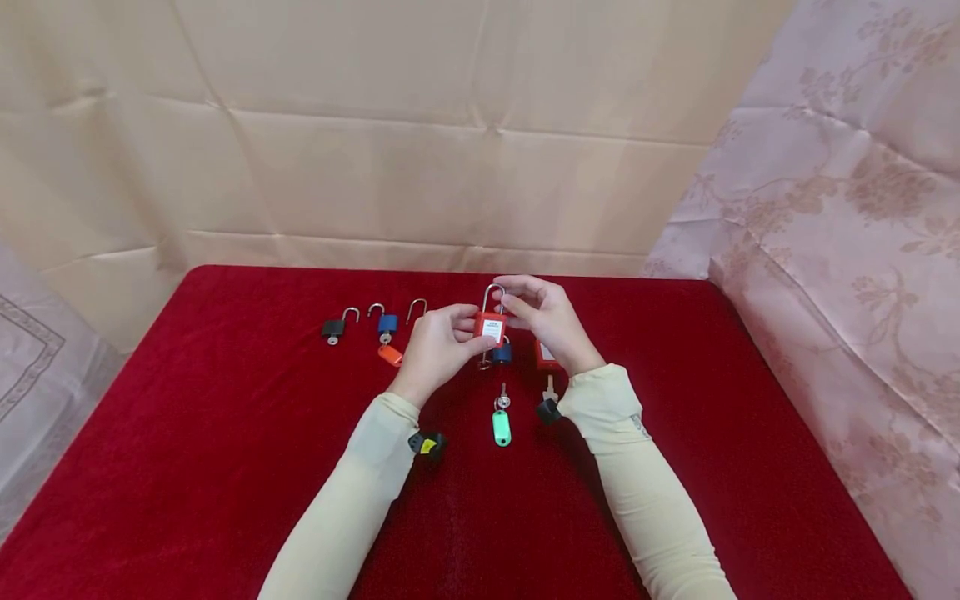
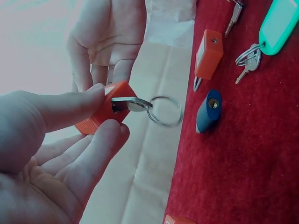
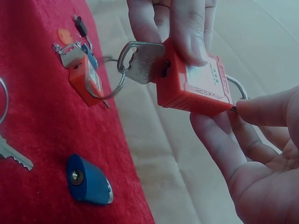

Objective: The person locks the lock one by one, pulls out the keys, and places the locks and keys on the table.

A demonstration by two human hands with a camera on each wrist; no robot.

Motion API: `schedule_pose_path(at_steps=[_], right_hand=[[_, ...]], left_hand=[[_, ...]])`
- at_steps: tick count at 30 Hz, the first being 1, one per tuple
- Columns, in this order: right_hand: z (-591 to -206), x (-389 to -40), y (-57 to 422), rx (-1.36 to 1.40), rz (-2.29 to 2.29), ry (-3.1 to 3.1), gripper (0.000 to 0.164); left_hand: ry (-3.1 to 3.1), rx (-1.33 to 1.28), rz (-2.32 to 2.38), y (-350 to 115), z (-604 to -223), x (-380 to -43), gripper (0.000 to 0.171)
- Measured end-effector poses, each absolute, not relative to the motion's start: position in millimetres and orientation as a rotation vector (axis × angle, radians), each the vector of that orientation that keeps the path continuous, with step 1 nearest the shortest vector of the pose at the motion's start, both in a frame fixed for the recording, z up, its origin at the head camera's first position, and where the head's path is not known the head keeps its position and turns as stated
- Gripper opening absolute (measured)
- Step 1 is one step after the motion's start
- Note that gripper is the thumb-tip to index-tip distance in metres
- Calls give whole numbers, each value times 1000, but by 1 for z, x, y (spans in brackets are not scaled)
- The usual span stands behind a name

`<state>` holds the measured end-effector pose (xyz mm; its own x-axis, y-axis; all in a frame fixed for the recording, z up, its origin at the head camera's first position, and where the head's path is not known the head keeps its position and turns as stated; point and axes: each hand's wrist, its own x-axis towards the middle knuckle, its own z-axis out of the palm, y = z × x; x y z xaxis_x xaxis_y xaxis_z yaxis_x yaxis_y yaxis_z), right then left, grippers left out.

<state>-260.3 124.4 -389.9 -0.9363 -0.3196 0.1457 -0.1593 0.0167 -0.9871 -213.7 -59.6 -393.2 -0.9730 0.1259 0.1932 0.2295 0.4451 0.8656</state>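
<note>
Up over the table, a red padlock point(image 1: 491, 331) with a white label is between both hands. My left hand point(image 1: 438, 342) grips its body, thumb on the label side and fingers behind. My right hand point(image 1: 553, 321) pinches the metal shackle point(image 3: 239, 87) with thumb and fingertips. A key point(image 3: 142, 60) sits in the keyhole at the padlock's bottom, a bare split ring point(image 2: 166, 112) hanging from it. Below the hands, a blue padlock point(image 3: 86, 179) stands on the cloth, its keyhole facing me. Partly behind my right hand is another red padlock point(image 2: 210, 53).
Red cloth point(image 1: 225, 467) covers the table. At left are a black padlock point(image 1: 333, 329) and a blue padlock point(image 1: 387, 323) with an orange tag point(image 1: 390, 355), shackles raised. A third shackle point(image 1: 416, 308) shows behind my left hand. Nearer lie a green-tagged key point(image 1: 502, 427) and another key point(image 1: 550, 387).
</note>
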Motion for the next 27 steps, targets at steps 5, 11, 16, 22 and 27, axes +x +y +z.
schedule_pose_path(at_steps=[5, 11, 16, 22, 27], right_hand=[[-389, -260, 124, -517, -2089, 2104, 33], [-389, -260, 124, -520, -2087, 2084, 35], [-388, -258, 122, -513, -2048, 2078, 43], [-389, -257, 121, -530, -1965, 2077, 51], [-389, -258, 119, -549, -1941, 2062, 52]], left_hand=[[-2593, -309, -1570, -61, -393, -214, 49], [-2581, -304, -1605, -63, -393, -214, 44], [-2530, -292, -1706, -69, -392, -215, 41], [-2449, -266, -1751, -76, -388, -215, 39], [-2413, -263, -1789, -78, -385, -216, 38]])
